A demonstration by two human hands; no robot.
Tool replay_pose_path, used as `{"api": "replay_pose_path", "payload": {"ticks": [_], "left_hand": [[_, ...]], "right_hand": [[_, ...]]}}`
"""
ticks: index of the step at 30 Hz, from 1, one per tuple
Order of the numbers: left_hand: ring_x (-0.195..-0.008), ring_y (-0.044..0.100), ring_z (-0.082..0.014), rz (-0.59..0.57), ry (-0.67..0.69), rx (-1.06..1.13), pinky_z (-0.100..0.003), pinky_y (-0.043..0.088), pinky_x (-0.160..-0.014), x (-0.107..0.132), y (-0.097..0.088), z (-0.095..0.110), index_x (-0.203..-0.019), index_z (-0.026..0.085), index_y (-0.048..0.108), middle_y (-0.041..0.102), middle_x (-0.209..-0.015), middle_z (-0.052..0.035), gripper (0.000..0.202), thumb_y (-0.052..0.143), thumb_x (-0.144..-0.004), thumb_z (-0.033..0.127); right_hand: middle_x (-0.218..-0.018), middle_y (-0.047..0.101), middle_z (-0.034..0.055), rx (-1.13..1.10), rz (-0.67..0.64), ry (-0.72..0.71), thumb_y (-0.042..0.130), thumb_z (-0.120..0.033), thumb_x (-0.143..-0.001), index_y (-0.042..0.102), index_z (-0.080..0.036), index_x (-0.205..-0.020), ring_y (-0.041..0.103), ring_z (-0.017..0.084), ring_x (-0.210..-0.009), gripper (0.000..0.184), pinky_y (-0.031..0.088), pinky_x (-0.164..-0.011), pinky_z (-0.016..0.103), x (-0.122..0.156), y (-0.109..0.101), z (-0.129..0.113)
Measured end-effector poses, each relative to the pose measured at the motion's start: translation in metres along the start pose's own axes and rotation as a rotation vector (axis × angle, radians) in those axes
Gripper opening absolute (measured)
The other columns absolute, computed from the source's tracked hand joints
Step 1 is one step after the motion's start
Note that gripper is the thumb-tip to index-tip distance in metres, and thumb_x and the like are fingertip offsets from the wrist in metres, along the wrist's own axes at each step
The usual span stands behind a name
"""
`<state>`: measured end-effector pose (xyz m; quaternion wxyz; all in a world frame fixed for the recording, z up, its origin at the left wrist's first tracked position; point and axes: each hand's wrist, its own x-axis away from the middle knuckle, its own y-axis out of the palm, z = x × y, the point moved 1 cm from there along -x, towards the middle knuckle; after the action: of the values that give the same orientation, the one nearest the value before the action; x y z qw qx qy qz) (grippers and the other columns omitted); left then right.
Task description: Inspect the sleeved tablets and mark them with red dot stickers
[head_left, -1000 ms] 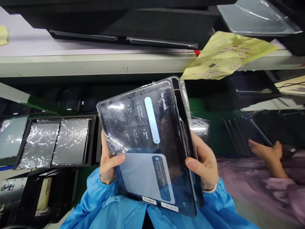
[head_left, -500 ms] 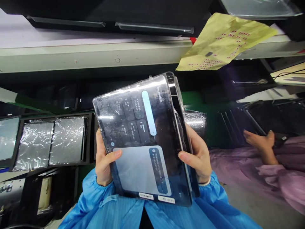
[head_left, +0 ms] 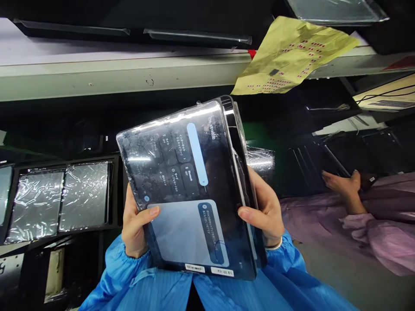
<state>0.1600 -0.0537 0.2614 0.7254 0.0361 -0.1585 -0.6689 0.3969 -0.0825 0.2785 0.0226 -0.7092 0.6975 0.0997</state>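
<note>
A small stack of tablets is held up in front of my blue sleeves. The top tablet [head_left: 181, 233] is switched on, its screen turned sideways to me, with settings tiles, a blue slider and a pale panel. Two white labels [head_left: 222, 271] lie along its near edge. My left hand [head_left: 138, 224] is closed on the left edge, thumb on the screen. On the right edge my right hand [head_left: 264, 207] grips the stack, thumb on top. At least one more tablet [head_left: 241, 147] shows beneath, shifted right. The fingers under the stack are hidden.
A black tray [head_left: 113, 190] with film-covered screens stands at left. Ahead runs a pale shelf edge [head_left: 129, 80] with a yellow printed sheet [head_left: 292, 56] hanging over it. At right, a co-worker's hand [head_left: 342, 185] in a pink sleeve is beside a row of dark panels [head_left: 308, 162].
The view has shifted slightly, so the shelf, sheet and co-worker appear farther left. Both my hands keep the same grip on the tablets.
</note>
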Motion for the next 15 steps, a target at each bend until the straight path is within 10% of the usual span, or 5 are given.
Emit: {"api": "replay_pose_path", "payload": {"ticks": [9,15], "left_hand": [[-0.072,0.067,-0.0145,0.034,-0.078,0.003,-0.024,0.057,-0.063,-0.008,-0.004,0.013,-0.107,0.024,0.058,0.07,-0.097,0.0017,0.052,0.087,-0.065,0.017],[-0.077,0.065,-0.0135,0.12,-0.095,-0.142,-0.021,0.055,-0.065,-0.029,-0.066,0.013,-0.1,0.025,0.054,0.066,-0.098,0.0033,0.052,0.089,-0.064,0.02]], "right_hand": [[-0.138,0.069,0.0012,-0.159,0.244,0.199,0.074,-0.043,-0.09,0.063,-0.03,-0.14,0.064,0.031,-0.129,0.053,0.055,-0.111,0.046,0.001,0.006,0.009],[-0.137,0.07,-0.0044,0.013,0.545,0.251,0.083,-0.036,-0.081,0.07,-0.035,-0.131,0.062,0.03,-0.132,0.053,0.053,-0.112,0.042,-0.005,-0.046,0.039]]}}
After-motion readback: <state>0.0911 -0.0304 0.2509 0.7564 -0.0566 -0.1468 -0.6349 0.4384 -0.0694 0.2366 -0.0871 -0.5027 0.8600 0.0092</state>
